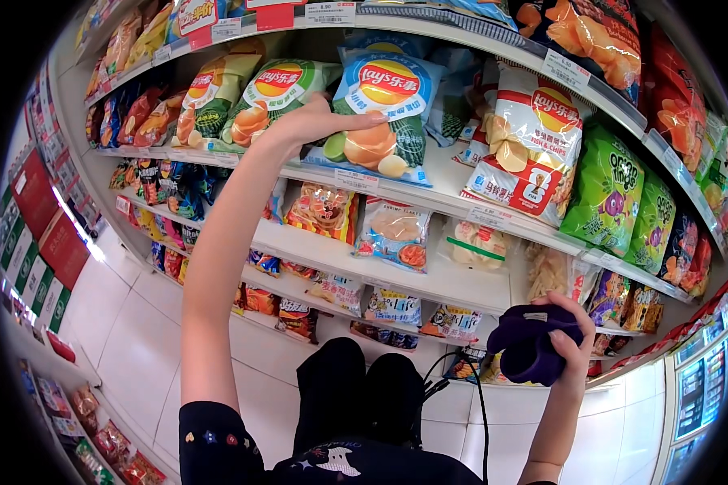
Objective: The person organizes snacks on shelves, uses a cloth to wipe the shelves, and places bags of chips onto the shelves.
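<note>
My left hand (324,121) reaches onto the upper chip shelf. Its thumb lies across the front of a blue Lay's chip bag (391,91), and its other fingers are partly hidden between that bag and the green Lay's chip bag (279,91) on the left. Both bags stand upright. My right hand (573,339) holds a bundle of dark purple cloth (537,345) low at the right, in front of the lower shelves. More blue bags stand behind the blue one, and a red and white Lay's bag (534,139) stands to its right.
Curved shelves with price tags hold many snack bags, among them green onion ring bags (606,188) and a shrimp flakes bag (394,233). A black cable (484,412) hangs by my legs. Stacked boxes (42,242) are at the left, glass-fronted coolers (704,388) at the right.
</note>
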Available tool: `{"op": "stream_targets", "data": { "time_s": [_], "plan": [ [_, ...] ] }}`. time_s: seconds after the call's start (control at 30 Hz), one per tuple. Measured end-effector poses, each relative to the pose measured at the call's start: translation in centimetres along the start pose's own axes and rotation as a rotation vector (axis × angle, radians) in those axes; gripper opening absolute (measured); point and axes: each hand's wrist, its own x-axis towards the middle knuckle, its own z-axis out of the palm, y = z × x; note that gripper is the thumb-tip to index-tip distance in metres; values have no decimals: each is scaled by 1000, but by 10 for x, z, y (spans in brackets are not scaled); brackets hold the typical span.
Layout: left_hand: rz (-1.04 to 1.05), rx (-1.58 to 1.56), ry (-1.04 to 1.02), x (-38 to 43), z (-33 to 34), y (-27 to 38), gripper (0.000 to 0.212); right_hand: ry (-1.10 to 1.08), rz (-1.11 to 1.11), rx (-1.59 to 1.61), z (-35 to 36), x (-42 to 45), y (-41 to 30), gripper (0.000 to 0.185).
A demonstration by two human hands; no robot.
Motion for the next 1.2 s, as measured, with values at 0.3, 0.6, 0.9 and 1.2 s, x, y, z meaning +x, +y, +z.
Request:
{"op": "stream_targets", "data": {
  "time_s": [0.3, 0.6, 0.9, 1.2],
  "plan": [
    [105, -375, -166, -18, -7, 17, 81, -20, 18, -9, 10, -6, -6, 54],
    [220, -429, -84, -143, 30, 13, 92, -196, -19, 136, 24, -2, -6, 67],
    [551, -9, -198, -201, 100, -44, 93, -217, 129, 326, 28, -14, 5, 55],
    [543, 19, -320, -191, 106, -50, 99, -82, 120, 137, 21, -30, 18, 62]
  ]
}}
